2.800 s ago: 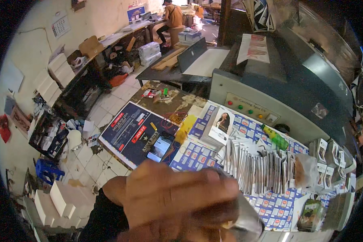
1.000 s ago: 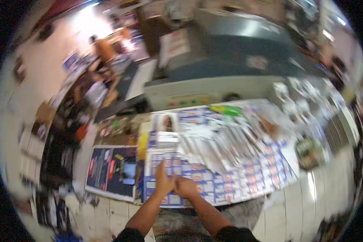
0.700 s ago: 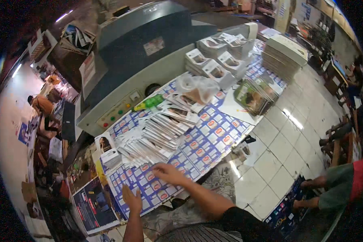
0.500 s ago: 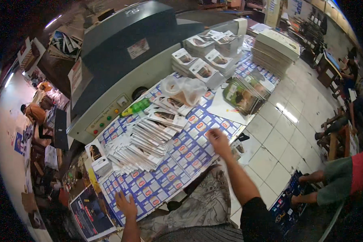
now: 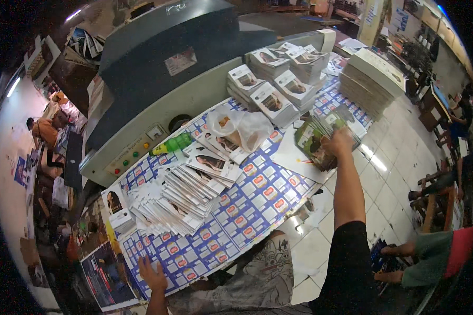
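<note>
My right hand [image 5: 341, 142] reaches far right onto a fanned pile of green printed covers [image 5: 314, 137], its fingers curled at the pile's edge. How many covers it grips is hidden. The pile rests partly on a white sheet [image 5: 291, 157]. My left hand [image 5: 152, 274] lies at the near left edge of the table, fingers spread, holding nothing. Between my hands a long overlapping row of white booklets [image 5: 181, 191] runs across the blue patterned table covering [image 5: 236, 218]. A small stack of booklets [image 5: 122, 220] stands at the row's left end.
Behind the row lie a green bottle [image 5: 172, 144] and a white plastic bag [image 5: 242, 127]. Booklet stacks [image 5: 275, 105] and a taller stack [image 5: 370, 84] stand at the back right. A large grey machine [image 5: 168, 63] borders the far side. A person in green shorts [image 5: 431, 257] is at right.
My right hand has moved away and to the right, from the bare table covering onto the green covers. My left hand stays on the table edge. The view has shifted slightly.
</note>
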### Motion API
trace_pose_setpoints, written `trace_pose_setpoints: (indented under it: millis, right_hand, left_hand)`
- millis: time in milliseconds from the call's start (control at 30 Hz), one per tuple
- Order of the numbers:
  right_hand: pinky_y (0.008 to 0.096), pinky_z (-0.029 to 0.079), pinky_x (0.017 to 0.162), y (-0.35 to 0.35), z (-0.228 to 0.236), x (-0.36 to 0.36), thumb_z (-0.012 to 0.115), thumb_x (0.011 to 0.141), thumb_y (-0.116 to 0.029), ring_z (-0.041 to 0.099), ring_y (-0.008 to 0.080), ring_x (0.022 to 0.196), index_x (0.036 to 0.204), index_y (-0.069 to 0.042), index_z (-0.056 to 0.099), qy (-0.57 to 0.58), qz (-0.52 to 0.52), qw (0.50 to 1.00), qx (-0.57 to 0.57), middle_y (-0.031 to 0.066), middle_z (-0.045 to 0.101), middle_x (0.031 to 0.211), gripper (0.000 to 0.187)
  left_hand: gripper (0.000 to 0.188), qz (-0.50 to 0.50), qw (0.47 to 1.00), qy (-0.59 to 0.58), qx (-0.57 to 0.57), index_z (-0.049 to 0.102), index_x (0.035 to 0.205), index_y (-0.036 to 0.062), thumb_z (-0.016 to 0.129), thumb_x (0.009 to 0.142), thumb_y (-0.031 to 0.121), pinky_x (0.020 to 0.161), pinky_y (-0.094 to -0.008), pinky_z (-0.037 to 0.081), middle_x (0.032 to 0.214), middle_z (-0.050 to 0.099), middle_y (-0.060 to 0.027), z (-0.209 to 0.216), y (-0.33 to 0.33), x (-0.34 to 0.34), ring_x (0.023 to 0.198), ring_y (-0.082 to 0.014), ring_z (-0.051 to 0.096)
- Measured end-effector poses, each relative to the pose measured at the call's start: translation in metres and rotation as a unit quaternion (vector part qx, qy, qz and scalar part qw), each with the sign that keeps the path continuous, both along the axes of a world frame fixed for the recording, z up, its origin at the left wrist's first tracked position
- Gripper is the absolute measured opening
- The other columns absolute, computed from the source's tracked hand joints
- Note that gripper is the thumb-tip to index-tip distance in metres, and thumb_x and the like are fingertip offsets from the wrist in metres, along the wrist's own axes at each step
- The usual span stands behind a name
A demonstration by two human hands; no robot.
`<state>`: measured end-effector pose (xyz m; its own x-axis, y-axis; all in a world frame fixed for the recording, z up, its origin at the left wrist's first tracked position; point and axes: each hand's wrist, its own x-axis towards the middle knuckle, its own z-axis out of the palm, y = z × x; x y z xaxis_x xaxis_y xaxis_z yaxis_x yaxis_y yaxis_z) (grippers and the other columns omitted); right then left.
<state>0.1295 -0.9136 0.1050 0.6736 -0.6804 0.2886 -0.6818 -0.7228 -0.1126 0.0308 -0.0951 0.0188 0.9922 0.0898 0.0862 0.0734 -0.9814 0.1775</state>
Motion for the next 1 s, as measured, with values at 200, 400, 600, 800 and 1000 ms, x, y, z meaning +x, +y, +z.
trace_pose_setpoints:
  millis: [200, 400, 600, 800, 1000]
  right_hand:
    - [0.0542, 0.051, 0.085, 0.05, -0.011, 0.002, 0.076, 0.075, -0.028, 0.062, 0.0439, 0.109, 0.112, -0.003, 0.056, 0.003, 0.055, 0.997, 0.052, 0.0265, 0.062, 0.121, 0.049]
    - [0.0529, 0.052, 0.078, 0.07, 0.009, -0.006, 0.067, 0.079, -0.02, 0.066, 0.0435, 0.095, 0.105, -0.003, 0.056, -0.012, 0.039, 0.995, 0.09, 0.0277, 0.068, 0.099, 0.033]
    - [0.0402, 0.054, 0.076, 0.13, 0.019, -0.075, 0.074, 0.077, -0.017, 0.068, 0.0261, 0.089, 0.117, -0.002, 0.062, -0.286, 0.127, 0.876, 0.367, 0.0135, 0.071, 0.096, 0.045]
    - [0.0322, 0.055, 0.07, 0.319, 0.053, -0.15, 0.077, 0.074, -0.018, 0.067, 0.0203, 0.078, 0.113, 0.002, 0.063, -0.235, 0.17, 0.664, 0.689, 0.0099, 0.069, 0.094, 0.045]
    - [0.0334, 0.056, 0.08, 0.505, 0.026, -0.16, 0.081, 0.08, -0.018, 0.067, 0.0201, 0.089, 0.124, 0.003, 0.056, -0.058, 0.276, 0.565, 0.775, 0.0114, 0.07, 0.103, 0.055]
  left_hand:
    - [0.061, -0.019, 0.998, -0.044, 0.037, 0.041, 0.149, 0.005, 0.055, 0.1, 0.038, 0.116, -0.0552, 0.022, 0.158, 0.029, -0.0216, -0.01, 0.01, 0.002, 0.146, -0.0393, 0.027]
    - [0.061, 0.003, 1.0, -0.021, 0.007, 0.043, 0.148, 0.006, 0.057, 0.098, 0.039, 0.115, -0.0563, 0.022, 0.157, 0.03, -0.0201, -0.007, 0.003, -0.001, 0.146, -0.0386, 0.027]
    - [0.059, 0.021, 1.0, -0.008, -0.01, 0.048, 0.144, 0.0036, 0.058, 0.097, 0.039, 0.115, -0.0578, 0.021, 0.155, 0.034, -0.022, 0.013, 0.0, -0.004, 0.145, -0.0406, 0.027]
    - [0.098, 0.02, 0.992, 0.048, -0.113, 0.031, 0.151, -0.0008, 0.069, 0.083, 0.059, 0.119, -0.0553, 0.016, 0.156, 0.027, -0.0314, 0.008, 0.005, 0.009, 0.147, -0.0449, 0.023]
    - [0.102, -0.207, 0.709, 0.28, -0.613, 0.008, 0.158, 0.0043, 0.073, 0.09, 0.044, 0.113, -0.041, 0.035, 0.157, 0.031, -0.0214, 0.057, -0.046, -0.021, 0.144, -0.0304, 0.033]
